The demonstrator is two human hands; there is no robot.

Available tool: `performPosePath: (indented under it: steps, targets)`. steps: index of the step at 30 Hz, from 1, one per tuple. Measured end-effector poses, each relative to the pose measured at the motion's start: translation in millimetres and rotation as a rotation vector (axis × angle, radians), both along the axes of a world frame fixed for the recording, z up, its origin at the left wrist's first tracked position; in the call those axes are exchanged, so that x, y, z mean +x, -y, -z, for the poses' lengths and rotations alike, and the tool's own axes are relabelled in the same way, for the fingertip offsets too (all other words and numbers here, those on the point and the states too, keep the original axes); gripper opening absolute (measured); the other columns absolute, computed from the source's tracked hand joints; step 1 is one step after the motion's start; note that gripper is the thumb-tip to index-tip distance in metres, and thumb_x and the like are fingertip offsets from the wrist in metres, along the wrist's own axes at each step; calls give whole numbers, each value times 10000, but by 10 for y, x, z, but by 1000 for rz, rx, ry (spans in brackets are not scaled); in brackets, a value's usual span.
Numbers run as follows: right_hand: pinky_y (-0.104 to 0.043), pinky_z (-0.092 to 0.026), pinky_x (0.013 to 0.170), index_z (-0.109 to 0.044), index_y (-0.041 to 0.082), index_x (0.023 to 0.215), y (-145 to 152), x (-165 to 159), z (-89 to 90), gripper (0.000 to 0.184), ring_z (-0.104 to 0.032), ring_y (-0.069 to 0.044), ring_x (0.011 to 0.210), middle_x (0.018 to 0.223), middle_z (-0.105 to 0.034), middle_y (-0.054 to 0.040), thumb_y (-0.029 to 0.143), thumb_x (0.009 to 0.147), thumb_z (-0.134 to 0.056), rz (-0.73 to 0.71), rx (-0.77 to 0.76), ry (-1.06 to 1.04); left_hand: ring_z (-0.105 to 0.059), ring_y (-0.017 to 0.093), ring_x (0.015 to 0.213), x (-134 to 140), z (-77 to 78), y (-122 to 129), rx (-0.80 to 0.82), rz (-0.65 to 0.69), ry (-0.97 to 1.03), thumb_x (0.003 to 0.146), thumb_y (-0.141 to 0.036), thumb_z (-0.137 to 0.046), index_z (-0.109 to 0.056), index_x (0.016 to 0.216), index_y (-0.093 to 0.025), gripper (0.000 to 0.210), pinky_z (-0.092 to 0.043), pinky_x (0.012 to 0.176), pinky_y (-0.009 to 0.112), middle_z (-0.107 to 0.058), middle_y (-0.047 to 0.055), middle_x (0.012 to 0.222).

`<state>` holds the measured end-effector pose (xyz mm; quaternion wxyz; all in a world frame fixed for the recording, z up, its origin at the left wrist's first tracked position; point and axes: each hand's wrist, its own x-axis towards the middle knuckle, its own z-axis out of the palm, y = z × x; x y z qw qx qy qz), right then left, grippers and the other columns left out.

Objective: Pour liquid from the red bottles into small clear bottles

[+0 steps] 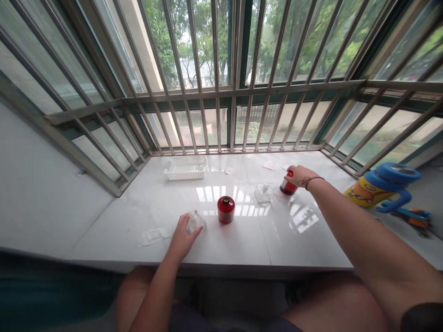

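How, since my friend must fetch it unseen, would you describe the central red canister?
Below the barred window lies a white counter. Between the left hand and right hand stands a dark-capped red canister. Unlike the red container the right hand holds, it's untouched.

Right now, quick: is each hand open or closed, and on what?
Left hand: closed around a clear plastic item.
Right hand: closed on the farther red can.

Hidden, cut off, unclear.
Right hand [300, 177] covers part of red container [288, 188]; left hand [182, 237] partly hides clear object [196, 222]. Teal patch [48, 295] blurs, cut by left edge.
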<state>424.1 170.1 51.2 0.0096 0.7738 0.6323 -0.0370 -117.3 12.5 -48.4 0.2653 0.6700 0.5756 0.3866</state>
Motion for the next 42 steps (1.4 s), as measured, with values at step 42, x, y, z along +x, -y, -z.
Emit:
performPosePath:
  steps: [42]
  targets:
    - [-571, -599, 1043, -426, 309, 1126, 2132, -2081, 925, 573, -702, -314, 1225, 1331, -695, -106, 525, 822, -860, -39, 670, -1158, -706, 288, 1299, 621, 128, -137, 9, -69, 388, 827, -471, -862, -482, 1013, -268, 470, -526, 1128, 479, -772, 128, 1316]
